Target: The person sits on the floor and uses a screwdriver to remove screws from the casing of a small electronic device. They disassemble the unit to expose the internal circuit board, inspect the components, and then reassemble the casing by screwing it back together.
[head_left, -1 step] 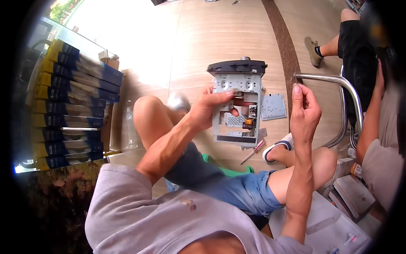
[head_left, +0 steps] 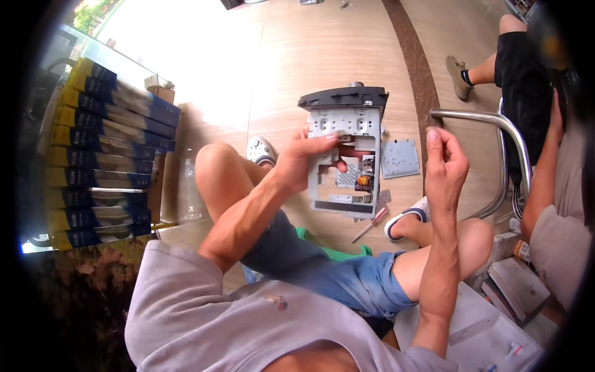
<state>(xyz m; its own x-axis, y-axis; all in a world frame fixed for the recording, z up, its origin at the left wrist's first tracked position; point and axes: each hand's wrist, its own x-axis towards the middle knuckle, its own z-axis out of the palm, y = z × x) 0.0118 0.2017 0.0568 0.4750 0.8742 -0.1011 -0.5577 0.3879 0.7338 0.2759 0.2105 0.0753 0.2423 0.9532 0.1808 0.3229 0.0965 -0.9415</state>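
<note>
My left hand [head_left: 300, 158] grips a partly opened car stereo [head_left: 344, 123] by its left side, thumb on top and fingers reaching into the frame. The stereo has a grey metal chassis with a black front panel and a knob at its far end. Through the open frame show circuit parts and a copper-coloured coil [head_left: 364, 183]. To the right and apart from the stereo, my right hand [head_left: 447, 162] is raised with thumb and fingers pinched together. Whatever may be between those fingertips is too small to make out.
On the floor lie a perforated metal plate [head_left: 400, 159], a small metal piece [head_left: 385, 196] and a screwdriver [head_left: 370, 224]. Stacked blue-and-yellow boxes [head_left: 111, 149] stand left. A curved metal tube frame [head_left: 496, 118] and a seated person [head_left: 527, 93] are at right. Something green [head_left: 341, 251] sits below my legs.
My left hand and the car stereo have shifted slightly left and down. My right hand, still pinched, has moved a little down. My left shoe, blurred before, now shows clearly.
</note>
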